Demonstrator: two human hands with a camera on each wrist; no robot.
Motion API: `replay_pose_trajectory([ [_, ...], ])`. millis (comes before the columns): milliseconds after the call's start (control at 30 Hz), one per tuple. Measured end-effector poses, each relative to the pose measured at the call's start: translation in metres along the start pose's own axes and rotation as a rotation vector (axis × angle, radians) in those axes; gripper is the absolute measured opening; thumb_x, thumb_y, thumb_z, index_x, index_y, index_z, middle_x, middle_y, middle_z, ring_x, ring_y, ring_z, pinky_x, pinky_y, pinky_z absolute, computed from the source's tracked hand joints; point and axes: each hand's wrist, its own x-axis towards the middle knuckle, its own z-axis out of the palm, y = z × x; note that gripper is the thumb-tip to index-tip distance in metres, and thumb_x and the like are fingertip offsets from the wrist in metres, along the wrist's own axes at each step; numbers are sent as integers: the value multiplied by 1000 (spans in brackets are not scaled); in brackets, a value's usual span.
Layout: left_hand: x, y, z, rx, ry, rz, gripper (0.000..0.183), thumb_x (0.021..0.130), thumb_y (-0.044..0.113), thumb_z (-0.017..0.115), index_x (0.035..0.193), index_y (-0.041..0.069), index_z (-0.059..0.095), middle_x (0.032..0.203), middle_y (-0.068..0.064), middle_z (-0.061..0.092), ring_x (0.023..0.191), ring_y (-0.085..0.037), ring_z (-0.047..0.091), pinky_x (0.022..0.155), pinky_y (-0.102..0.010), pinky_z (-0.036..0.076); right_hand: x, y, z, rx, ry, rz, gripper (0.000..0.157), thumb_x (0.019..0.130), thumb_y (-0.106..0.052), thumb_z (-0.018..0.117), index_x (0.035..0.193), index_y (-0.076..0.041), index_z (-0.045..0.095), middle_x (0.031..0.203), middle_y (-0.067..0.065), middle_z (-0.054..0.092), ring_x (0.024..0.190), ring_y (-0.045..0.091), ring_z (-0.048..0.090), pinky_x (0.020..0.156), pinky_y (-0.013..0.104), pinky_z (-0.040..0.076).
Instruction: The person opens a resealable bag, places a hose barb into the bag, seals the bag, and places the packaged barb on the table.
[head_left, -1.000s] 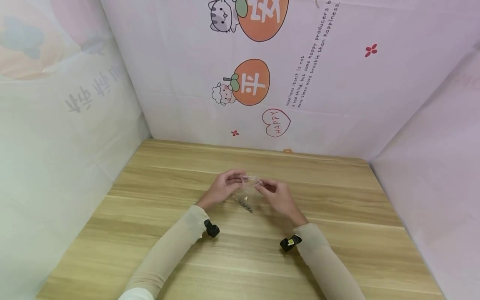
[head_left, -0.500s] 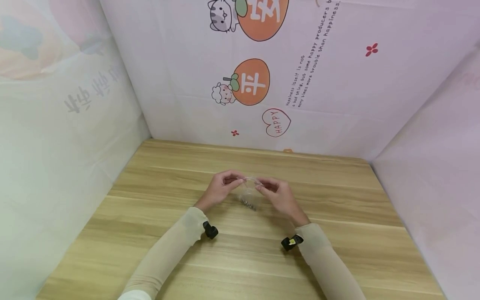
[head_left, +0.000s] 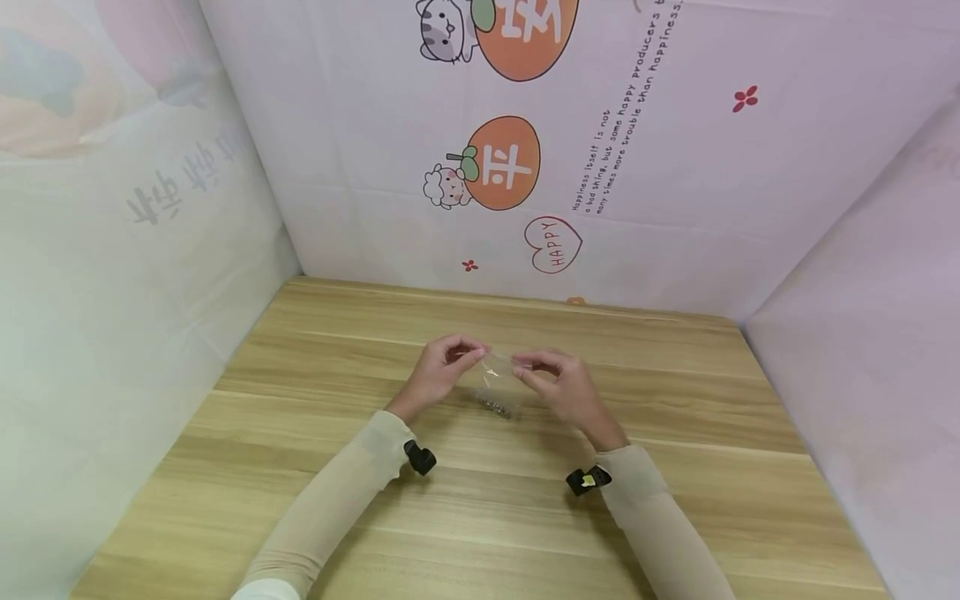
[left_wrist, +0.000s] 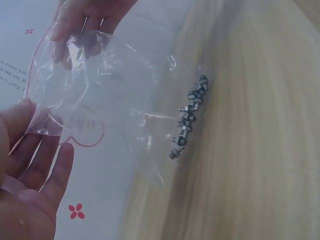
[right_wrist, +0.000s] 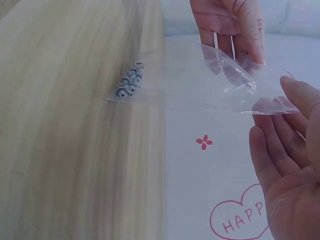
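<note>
A clear plastic zip bag [head_left: 498, 377] with a thin red line along its top edge hangs between my two hands. My left hand [head_left: 441, 367] pinches one top corner between thumb and fingers. At the other corner my right hand [head_left: 561, 383] does the same. In the left wrist view the film of the bag [left_wrist: 115, 90] looks stretched and creased. Several small metal screws [left_wrist: 188, 117], which seem to have nuts or washers on them, lie in a row along the bag's bottom. They also show as a grey cluster of screws [right_wrist: 130, 80] in the right wrist view.
Beneath the hands is a wood-grain table [head_left: 480, 517]. A white printed cloth wall [head_left: 360, 208] rises along its back edge, with plain pale walls at left and right. A black wrist camera [head_left: 420, 458] sits on each sleeve.
The hands have drawn slightly apart, the left a little up. The bag's top, bunched a second ago, is now spread straighter between them, and the screws lie along its bottom.
</note>
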Motion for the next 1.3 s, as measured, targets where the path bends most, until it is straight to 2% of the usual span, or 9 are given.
replay_pose_trajectory([
  [167,3,7,-2,15,-1,19,19,105,22,67,110,5,74,115,-13,75,110,-43,70,90,-23,59,5,-1,-4,-2,12,-31,16,99,-16,75,113,-10,81,110,7,81,101,19,76,94,35,63],
  [333,3,12,-4,41,-10,16,19,105,22,67,110,5,73,109,-12,73,108,-47,69,88,-25,60,7,-3,-7,-38,10,-21,14,100,-18,75,110,-11,82,108,7,81,100,23,77,93,41,64],
  [533,4,16,-4,67,-20,42,24,106,23,66,113,2,73,107,-13,73,105,-49,69,90,-56,61,10,-6,-12,-73,5,28,14,100,-22,75,107,-12,82,105,6,82,99,23,78,87,42,64],
  [600,4,18,-4,60,-20,41,26,106,24,66,114,1,72,106,-12,74,106,-51,68,90,-61,59,12,-7,-14,-79,7,24,14,100,-22,75,106,-12,82,104,6,81,98,24,78,86,42,64],
  [667,5,20,-3,63,-13,39,26,106,26,67,114,2,73,106,-11,74,105,-50,68,88,-55,61,13,-8,-16,-78,9,11,13,100,-21,75,106,-11,82,102,7,81,97,24,78,85,43,64],
  [800,5,19,-3,72,-4,38,20,104,25,69,110,6,73,105,-11,74,102,-46,70,82,-29,60,15,-7,-21,-76,10,6,13,100,-20,75,106,-11,81,101,7,81,94,23,78,86,43,64],
  [867,4,17,-3,72,-6,31,16,104,23,70,109,8,73,105,-10,74,101,-44,70,79,-23,58,15,-5,-23,-80,8,18,13,100,-20,75,106,-11,81,101,6,81,95,22,78,85,40,64],
  [1133,3,9,3,33,-25,27,25,104,25,69,114,2,72,108,-13,73,105,-46,70,88,-53,62,13,2,-30,-74,-24,47,14,100,-22,75,107,-12,80,102,5,81,96,19,77,83,38,64],
  [1300,4,10,7,31,-19,26,22,104,27,69,112,7,74,107,-11,73,105,-43,71,90,-48,62,19,2,-35,-100,-89,4,12,98,-20,77,105,-10,80,97,4,80,89,16,75,83,37,64],
])
